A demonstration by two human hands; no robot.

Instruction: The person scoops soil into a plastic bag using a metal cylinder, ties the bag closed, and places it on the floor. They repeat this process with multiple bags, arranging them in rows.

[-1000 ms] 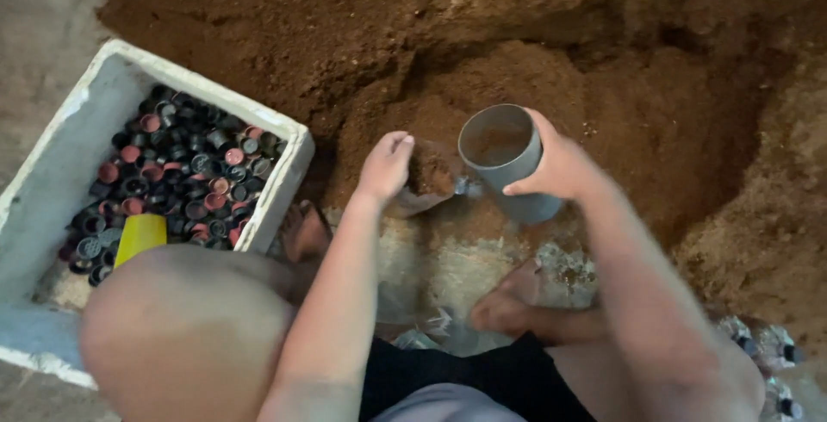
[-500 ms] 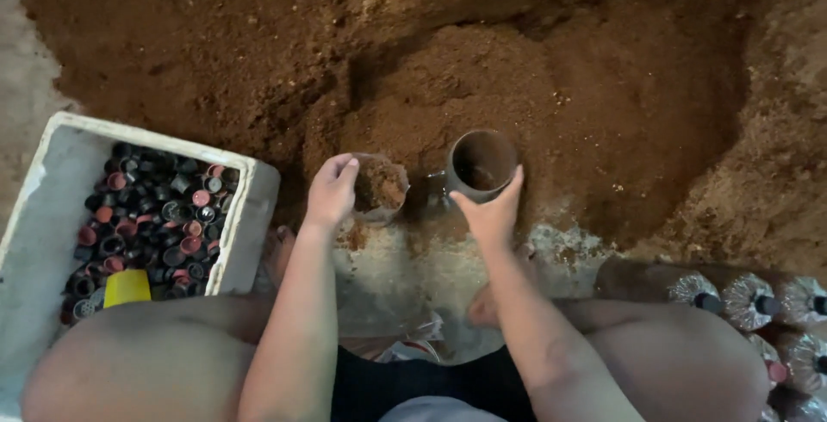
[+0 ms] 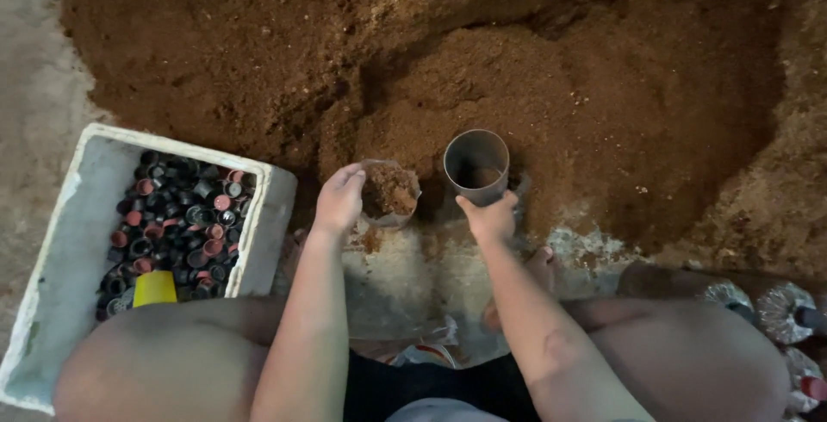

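Note:
My left hand (image 3: 339, 200) grips a small clear cup (image 3: 389, 194) heaped with brown soil, held just above the ground. My right hand (image 3: 491, 218) holds a grey open-topped tube (image 3: 475, 166) upright beside that cup, its mouth facing the camera with a little soil inside. Both sit at the foot of a big pile of brown soil (image 3: 482, 52). My bare knees and forearms fill the bottom of the view.
A white foam box (image 3: 95, 172) at the left holds several black and red bottle caps and one yellow cap (image 3: 155, 287). Plastic bottles (image 3: 780, 310) lie at the lower right. A pale sheet (image 3: 405, 276) covers the ground under my hands.
The left hand scooped soil into the clear cup and brought it beside the tube. The right hand turned the tube from tilted to upright, low at the pile's foot.

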